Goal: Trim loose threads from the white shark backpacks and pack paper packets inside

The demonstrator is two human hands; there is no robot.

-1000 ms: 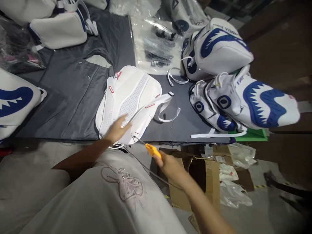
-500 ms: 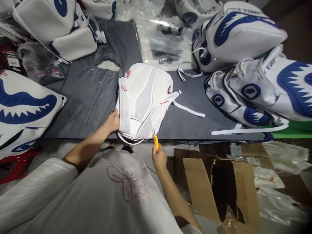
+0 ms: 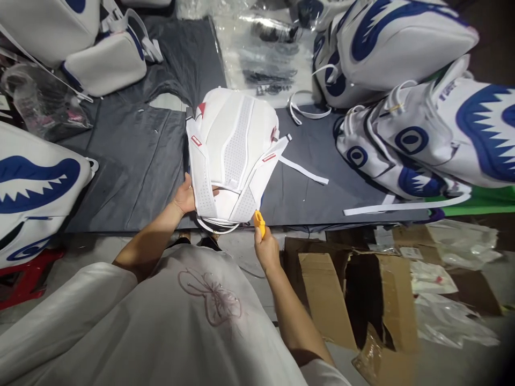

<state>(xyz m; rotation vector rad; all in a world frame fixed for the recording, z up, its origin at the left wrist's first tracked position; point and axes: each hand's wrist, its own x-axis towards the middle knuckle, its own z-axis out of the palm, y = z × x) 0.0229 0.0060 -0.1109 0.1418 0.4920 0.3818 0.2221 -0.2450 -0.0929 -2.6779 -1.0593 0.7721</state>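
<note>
A white backpack [image 3: 237, 145] lies on the grey-covered table with its back panel and two shoulder straps facing up. My left hand [image 3: 185, 196] grips the lower end of the left shoulder strap [image 3: 204, 195], with fingertips showing past the strap's inner edge. At the bag's lower right corner my right hand [image 3: 266, 249] is closed around yellow-handled snips [image 3: 259, 222]. Their blades cannot be made out now. A loose white webbing end [image 3: 304, 170] trails to the right of the bag.
White bags with blue shark mouths [image 3: 418, 107] are piled at the right, and another bag [image 3: 36, 177] stands at the left. Clear plastic packaging [image 3: 269, 59] lies at the back. Below the table's front edge are an open cardboard box [image 3: 328, 295] and a red stool [image 3: 30, 279].
My left fingers have slipped under the left strap, which now stands further from the panel. The right-hand strap has shifted, and the snips are turned, at the bag's lower right edge.
</note>
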